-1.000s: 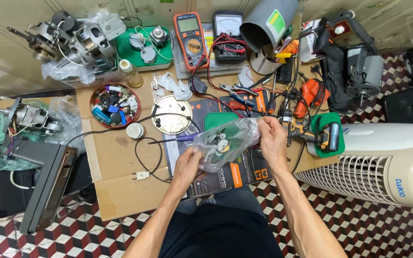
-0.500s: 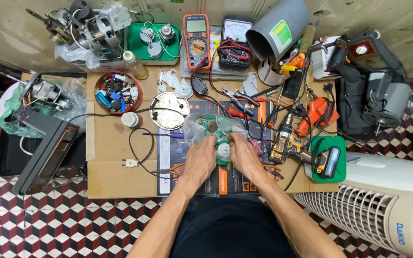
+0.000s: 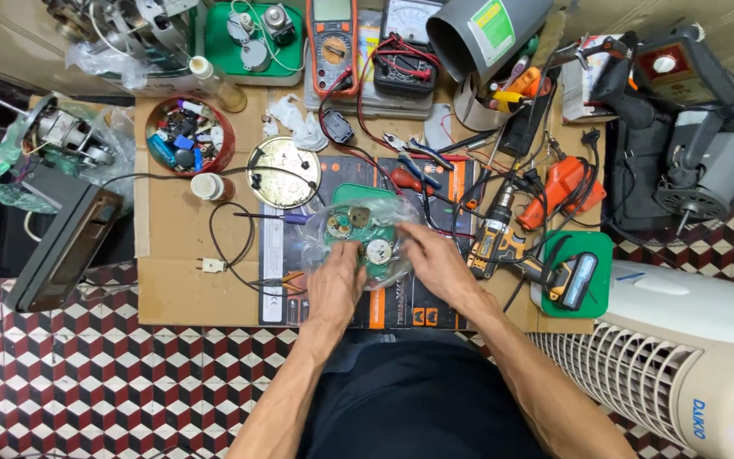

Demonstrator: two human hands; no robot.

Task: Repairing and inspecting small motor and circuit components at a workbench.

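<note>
My left hand (image 3: 338, 287) and my right hand (image 3: 431, 262) both press on a clear plastic bag (image 3: 358, 228) that lies on a dark work mat (image 3: 299, 263) in the middle of the cardboard-covered bench. Inside the bag are a green circuit part and a small white round part (image 3: 378, 250). The left hand grips the bag's near left edge; the right hand's fingers hold its right side. A green lid (image 3: 352, 192) shows just behind the bag.
A round metal disc (image 3: 280, 172) and a red bowl of small parts (image 3: 189, 136) sit to the left. Pliers (image 3: 418, 153), a cordless drill (image 3: 503, 242), two multimeters (image 3: 333, 42), a grey pipe (image 3: 477, 34) and a white tower fan (image 3: 690, 357) crowd the back and right.
The bag was held up off the bench a second ago; both hands have brought it down onto the mat. The camera has also shifted closer and rightward.
</note>
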